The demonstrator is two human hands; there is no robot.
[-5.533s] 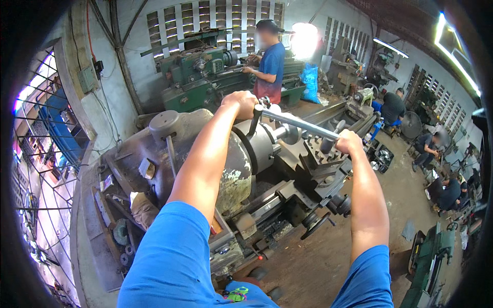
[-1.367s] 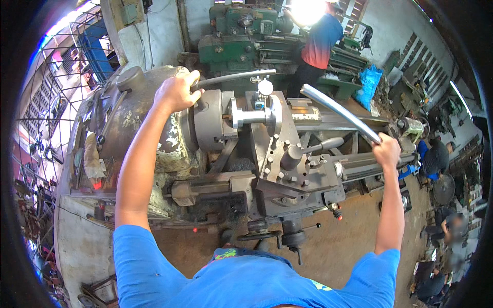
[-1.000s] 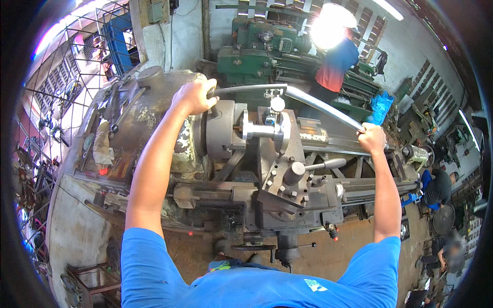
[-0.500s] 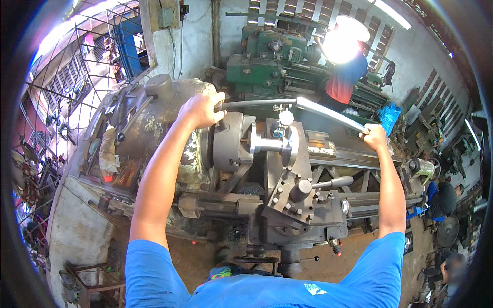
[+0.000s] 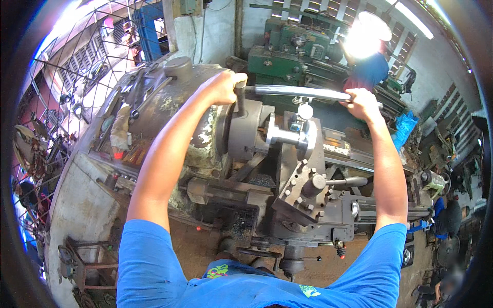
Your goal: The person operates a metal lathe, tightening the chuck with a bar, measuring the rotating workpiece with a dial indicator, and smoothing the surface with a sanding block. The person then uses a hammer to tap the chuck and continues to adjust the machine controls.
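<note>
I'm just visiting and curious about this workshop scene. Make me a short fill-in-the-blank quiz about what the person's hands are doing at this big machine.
1. The left hand grips the upright chuck key atop the lathe's ____.
2. The right hand holds the far end of a long metal ____.
3. The person's sleeves are coloured ____.

Missing words: chuck; pipe; blue

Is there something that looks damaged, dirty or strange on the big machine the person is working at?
Yes. The machine's rounded grey housing looks worn: paint is flaking off in pale patches below the left hand. Dark metal chips lie piled under the round chuck. The long metal bar held by both hands looks straight and undamaged.
</note>
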